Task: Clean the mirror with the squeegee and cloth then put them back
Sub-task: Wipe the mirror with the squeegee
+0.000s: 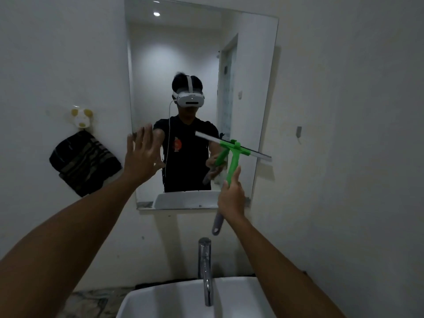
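Head view. Nearest the camera, at the bottom centre of the frame, we see the white sink (146,304) and its chrome tap (206,271), with both forearms reaching over them toward the mirror (247,65) on the wall above. Right of centre, we note the right hand (231,196) with its fingers (236,174) wrapped round the green handle of the squeegee (234,157); a grey handle end hangs below the fist. Its blade lies tilted across the lower right of the glass, apparently against or just before it; we cannot tell which. We judge this low grip is chosen to let the blade sweep wide. Left of centre, the left hand (141,157) is spread with straight fingers, holding nothing, at the mirror's left edge; whether it touches the surface we cannot tell. We read it as a bracing or balancing posture. At the left of the frame, the dark cloth (85,161) hangs from a wall hook (81,118), unused for now, so we judge the squeegee stage is in hand.
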